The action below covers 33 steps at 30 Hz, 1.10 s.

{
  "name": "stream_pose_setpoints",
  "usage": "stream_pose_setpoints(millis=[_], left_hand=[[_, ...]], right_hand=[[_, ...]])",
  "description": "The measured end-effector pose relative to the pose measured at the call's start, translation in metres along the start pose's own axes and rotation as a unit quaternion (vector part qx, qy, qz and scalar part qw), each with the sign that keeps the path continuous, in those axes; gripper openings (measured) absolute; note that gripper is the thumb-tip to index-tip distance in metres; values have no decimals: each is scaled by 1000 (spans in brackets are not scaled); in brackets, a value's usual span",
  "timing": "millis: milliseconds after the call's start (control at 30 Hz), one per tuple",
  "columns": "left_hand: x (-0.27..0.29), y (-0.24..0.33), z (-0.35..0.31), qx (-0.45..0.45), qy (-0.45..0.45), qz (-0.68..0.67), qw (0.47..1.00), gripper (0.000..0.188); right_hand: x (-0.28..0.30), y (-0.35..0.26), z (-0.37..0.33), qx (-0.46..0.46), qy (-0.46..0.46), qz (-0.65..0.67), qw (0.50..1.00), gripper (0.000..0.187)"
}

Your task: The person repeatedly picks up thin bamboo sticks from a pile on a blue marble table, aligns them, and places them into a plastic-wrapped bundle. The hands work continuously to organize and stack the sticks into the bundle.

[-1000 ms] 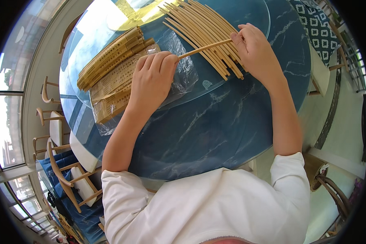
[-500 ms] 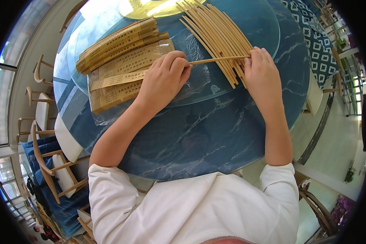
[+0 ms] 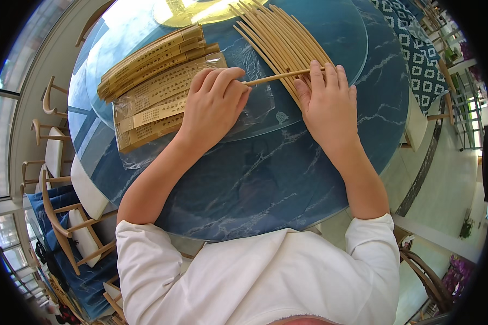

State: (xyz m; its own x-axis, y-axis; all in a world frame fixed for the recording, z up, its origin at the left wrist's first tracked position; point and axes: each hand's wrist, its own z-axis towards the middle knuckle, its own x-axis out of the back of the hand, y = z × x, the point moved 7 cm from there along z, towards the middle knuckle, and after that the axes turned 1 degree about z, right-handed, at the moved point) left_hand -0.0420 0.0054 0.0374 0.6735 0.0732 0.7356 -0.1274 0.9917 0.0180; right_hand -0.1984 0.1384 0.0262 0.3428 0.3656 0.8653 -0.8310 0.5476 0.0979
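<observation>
Bamboo is what both hands work with: a single chopstick (image 3: 279, 77) runs crosswise between them over the glass turntable (image 3: 341, 49) of the round blue marble table (image 3: 265, 179). The left hand (image 3: 214, 105) is curled shut around the chopstick's near end, knuckles up, resting on a clear plastic bag (image 3: 260, 108) that lies on the turntable. The right hand (image 3: 325, 105) lies mostly flat, fingers pressing the chopstick's far end down against the loose chopsticks (image 3: 279, 38) fanned across the turntable's middle.

Compared with a second ago, the hands have drawn closer together and lower on the turntable, and the chopstick has swung from a slant to nearly level, so it looks to be lined up with the left hand rather than merely lifted from the pile.

Left of the left hand, wrapped chopstick packs (image 3: 157, 81) lie stacked on the turntable's rim side. How much of the chopstick sits inside the left fist is hidden, and whether it enters a paper sleeve cannot be told. The turntable's far edge and a yellow patch there are cut off by the frame.
</observation>
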Motion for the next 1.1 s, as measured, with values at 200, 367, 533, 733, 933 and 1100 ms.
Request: stream_pose_setpoints(millis=[200,367,533,733,933,1100], left_hand=[[-4,-3,-2,12,-20,9,1000,13],[-4,-2,-2,12,-21,19,1000,14],[-4,-2,-2,10,-23,26,999,13],[-4,-2,-2,1,-13,25,1000,12],[-7,-3,-5,1,-13,40,999,13],[-8,-4,-5,3,-12,30,999,14]], right_hand=[[-7,-8,-4,26,-6,7,1000,98],[-9,-10,-3,29,-17,30,999,102],[-5,-11,-2,44,13,61,997,99],[3,-17,-1,55,33,32,997,94],[6,-29,-6,71,33,73,994,95],[11,-36,-8,78,9,105,991,102]])
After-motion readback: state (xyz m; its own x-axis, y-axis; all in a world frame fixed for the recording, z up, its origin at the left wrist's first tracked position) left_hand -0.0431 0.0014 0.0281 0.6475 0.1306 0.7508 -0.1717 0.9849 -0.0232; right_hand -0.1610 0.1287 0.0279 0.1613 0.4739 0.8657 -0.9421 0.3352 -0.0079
